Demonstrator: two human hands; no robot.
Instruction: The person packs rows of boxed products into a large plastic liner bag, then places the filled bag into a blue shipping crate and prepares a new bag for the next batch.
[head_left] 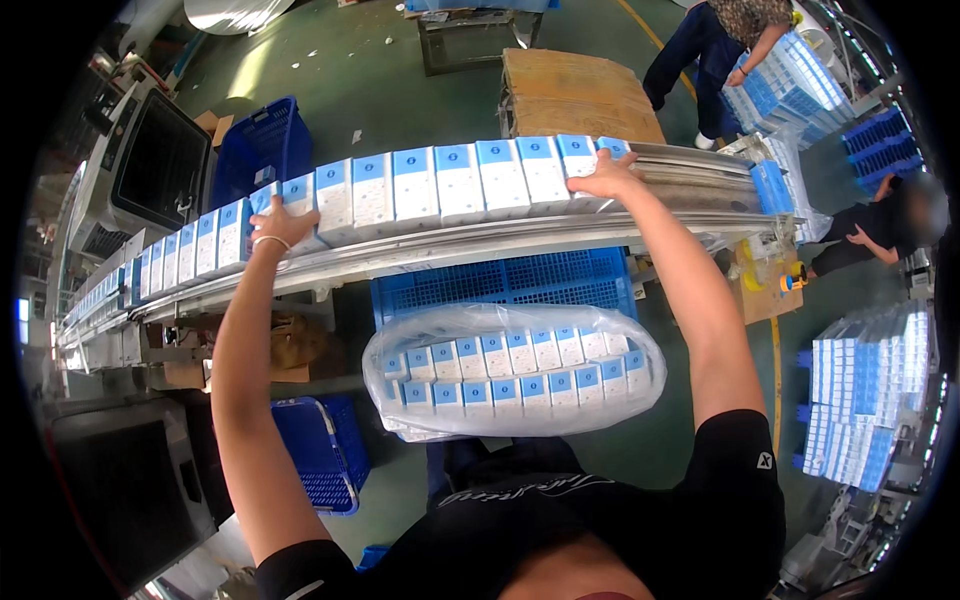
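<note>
A long row of white-and-blue cartons [455,190] stands side by side on a metal conveyor [690,180]. Toward the left of this row, my left hand [283,228] grips with fingers over the carton tops and the thumb at their front. My right hand [608,182] clasps the row's right end, fingers bent around the last carton and thumb on the front. Both arms reach forward, spread wide. Between them, nearer my body, a clear plastic bag [652,385] gapes around two visible rows of similar cartons [500,390].
Under the bag's far side is a blue crate [500,283]. Other blue baskets stand at left [262,150] and lower left [320,455]. A brown cardboard-topped table [580,90] stands beyond the conveyor. Two people [715,60] are at right, near stacked cartons [865,395].
</note>
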